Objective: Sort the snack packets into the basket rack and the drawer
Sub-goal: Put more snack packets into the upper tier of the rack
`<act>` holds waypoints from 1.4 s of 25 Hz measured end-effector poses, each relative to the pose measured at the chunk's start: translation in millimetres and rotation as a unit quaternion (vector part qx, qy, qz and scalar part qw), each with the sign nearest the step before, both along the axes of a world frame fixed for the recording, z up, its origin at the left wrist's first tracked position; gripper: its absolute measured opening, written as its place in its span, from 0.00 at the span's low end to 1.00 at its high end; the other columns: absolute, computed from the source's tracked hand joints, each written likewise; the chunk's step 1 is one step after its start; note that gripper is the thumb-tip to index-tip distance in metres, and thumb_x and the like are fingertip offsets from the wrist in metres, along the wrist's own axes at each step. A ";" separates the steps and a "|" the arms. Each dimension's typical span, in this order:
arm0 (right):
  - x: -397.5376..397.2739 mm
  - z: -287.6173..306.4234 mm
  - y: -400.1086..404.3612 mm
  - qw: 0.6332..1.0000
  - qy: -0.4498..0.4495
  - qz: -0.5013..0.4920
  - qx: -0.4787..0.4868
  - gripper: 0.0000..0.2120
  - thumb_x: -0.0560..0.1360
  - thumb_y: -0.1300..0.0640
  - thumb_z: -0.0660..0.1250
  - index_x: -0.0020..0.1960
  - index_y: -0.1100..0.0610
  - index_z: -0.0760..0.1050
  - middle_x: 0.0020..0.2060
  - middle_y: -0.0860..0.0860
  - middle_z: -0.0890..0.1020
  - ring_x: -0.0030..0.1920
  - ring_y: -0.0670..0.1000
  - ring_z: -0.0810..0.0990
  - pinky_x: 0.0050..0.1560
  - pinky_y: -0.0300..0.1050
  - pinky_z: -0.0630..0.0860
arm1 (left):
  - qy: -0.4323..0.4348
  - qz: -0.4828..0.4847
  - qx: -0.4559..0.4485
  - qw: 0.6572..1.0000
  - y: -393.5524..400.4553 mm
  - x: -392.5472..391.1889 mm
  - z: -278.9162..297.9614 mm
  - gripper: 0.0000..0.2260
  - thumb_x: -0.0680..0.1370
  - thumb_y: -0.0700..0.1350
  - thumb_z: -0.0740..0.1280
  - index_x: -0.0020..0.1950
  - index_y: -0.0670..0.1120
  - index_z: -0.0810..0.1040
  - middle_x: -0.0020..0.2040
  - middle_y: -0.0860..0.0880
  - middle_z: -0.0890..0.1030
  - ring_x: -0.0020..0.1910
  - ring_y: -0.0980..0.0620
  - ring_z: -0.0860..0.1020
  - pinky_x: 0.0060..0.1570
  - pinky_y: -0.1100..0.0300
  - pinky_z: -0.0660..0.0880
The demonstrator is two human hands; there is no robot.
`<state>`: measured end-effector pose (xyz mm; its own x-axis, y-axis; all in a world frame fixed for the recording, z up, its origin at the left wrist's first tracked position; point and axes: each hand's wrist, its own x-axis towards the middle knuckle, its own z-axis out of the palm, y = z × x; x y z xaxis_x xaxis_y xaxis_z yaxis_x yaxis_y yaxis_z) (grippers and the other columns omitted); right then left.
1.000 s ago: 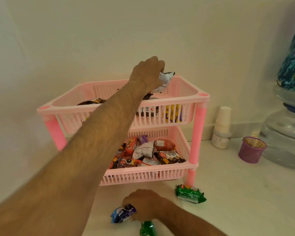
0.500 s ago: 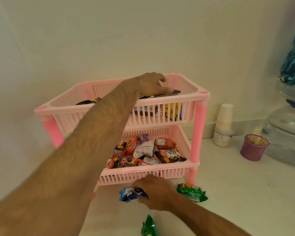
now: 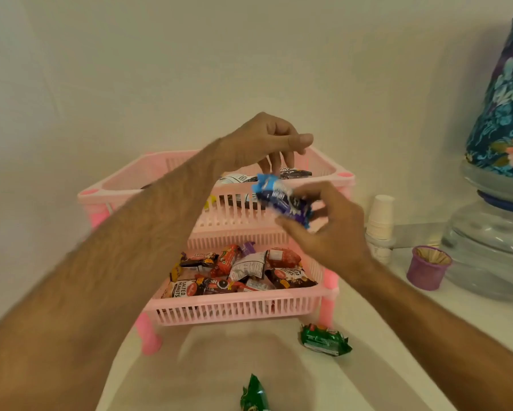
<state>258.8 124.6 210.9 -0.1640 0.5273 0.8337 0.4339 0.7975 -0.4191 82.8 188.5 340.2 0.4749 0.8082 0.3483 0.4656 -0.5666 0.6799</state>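
A pink two-tier basket rack stands on the white counter against the wall. Its lower basket holds several mixed snack packets; a few dark packets lie in the upper basket. My left hand hovers over the upper basket, fingers apart and holding nothing. My right hand holds a blue biscuit packet in front of the upper basket's front wall. Two green packets lie on the counter: one by the rack's right leg, one at the bottom edge.
A stack of white paper cups stands right of the rack. A purple cup of wooden sticks sits beside a water dispenser jar with a floral cover. No drawer is in view.
My left hand let go of the dark packet in the upper basket and rose. My right hand lifted the blue packet from the counter up to the upper basket.
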 end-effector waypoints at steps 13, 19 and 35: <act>0.0 16.5 13.0 0.990 0.036 -0.049 0.125 0.23 0.69 0.55 0.77 0.61 0.57 0.74 0.55 0.53 0.81 0.53 0.53 0.79 0.50 0.49 0.78 | 0.039 0.050 0.001 0.998 -31.7 -40.8 29.9 0.08 0.74 0.45 0.76 0.51 0.45 0.85 0.45 0.46 0.87 0.46 0.48 0.85 0.38 0.58 0.83; 27.3 -80.8 -1.7 0.991 -0.126 -0.026 -0.033 0.09 0.71 0.58 0.77 0.49 0.57 0.81 0.43 0.50 0.83 0.44 0.48 0.78 0.46 0.52 0.80 | 0.030 0.230 0.046 0.972 -25.8 -77.9 15.2 0.11 0.70 0.44 0.79 0.51 0.45 0.85 0.46 0.49 0.86 0.50 0.52 0.84 0.43 0.61 0.81; 58.4 -237.4 -7.7 0.857 -0.444 -0.127 -0.227 0.22 0.76 0.49 0.64 0.69 0.46 0.70 0.64 0.45 0.75 0.60 0.51 0.73 0.57 0.45 0.73 | 0.252 0.294 -0.135 0.912 -19.8 -65.5 -14.6 0.08 0.76 0.41 0.72 0.55 0.44 0.85 0.47 0.49 0.85 0.43 0.49 0.85 0.37 0.57 0.82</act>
<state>317.3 116.9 -26.5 -0.4605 0.8768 0.1387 0.8778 0.4730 -0.0758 17.3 168.7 325.6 -0.0236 0.9987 -0.0445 0.9270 0.0385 0.3730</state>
